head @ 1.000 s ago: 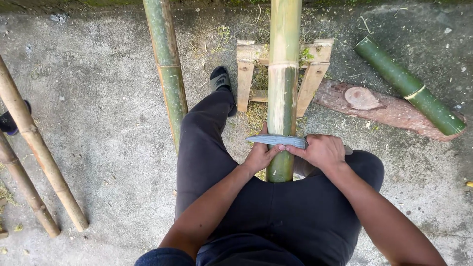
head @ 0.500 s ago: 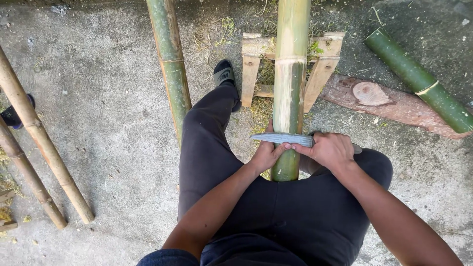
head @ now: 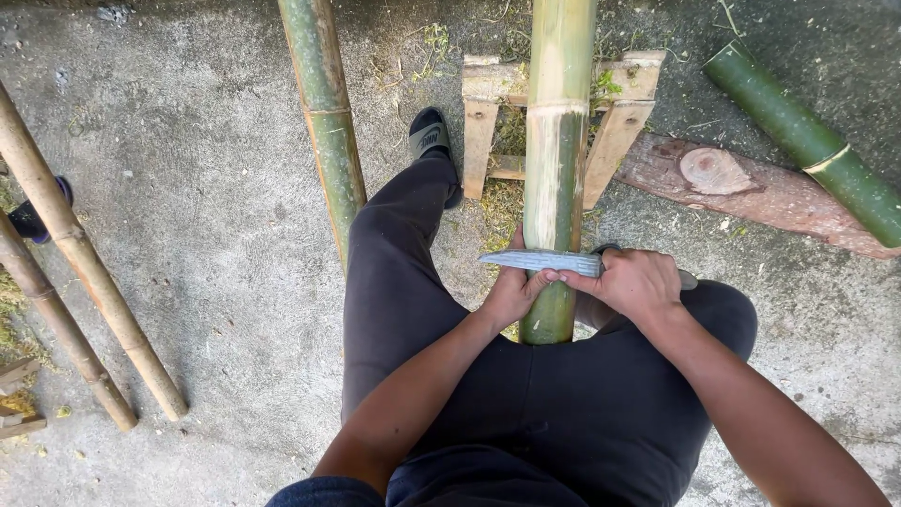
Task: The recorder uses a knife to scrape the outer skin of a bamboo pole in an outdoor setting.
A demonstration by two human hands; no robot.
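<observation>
Two hands: both sit on one blade point(head: 537, 260), laid crosswise over a bamboo pole point(head: 556, 169) at the centre of the frame.
Blade: a flat grey metal strip, level and square to the pole, so its edge meets the pole's rounded top evenly; it looks set for scraping or shaving, judging by the pale, stripped skin above it.
Left hand point(head: 511, 293): its grip is closed on the blade's left end, thumb on top and fingers curled beneath, just left of the pole; holding that far end likely keeps the blade from tipping.
Right hand point(head: 636, 282): its grip is clamped over the blade's right end, where a handle would be, knuckles up; the handle itself is hidden under the fingers.
Bamboo pole: runs from the top edge of the frame down between the person's thighs, its near end pinned there and its far part resting on a wooden stand point(head: 488, 122); that support at two places seems to hold it steady under two-handed pressure.
Legs: in dark trousers, the left one stretched toward the upper middle, its sandal point(head: 432, 136) near the stand, probably as a brace.
Second pole point(head: 324, 113): greener, lying just left of that leg, apart from the work.
Right of frame: a short green bamboo section point(head: 807, 141) above a reddish log point(head: 751, 192), both out of reach.
Left edge: two tan poles point(head: 84, 272) slanting across the concrete floor point(head: 206, 244), with green shavings scattered near the stand.
</observation>
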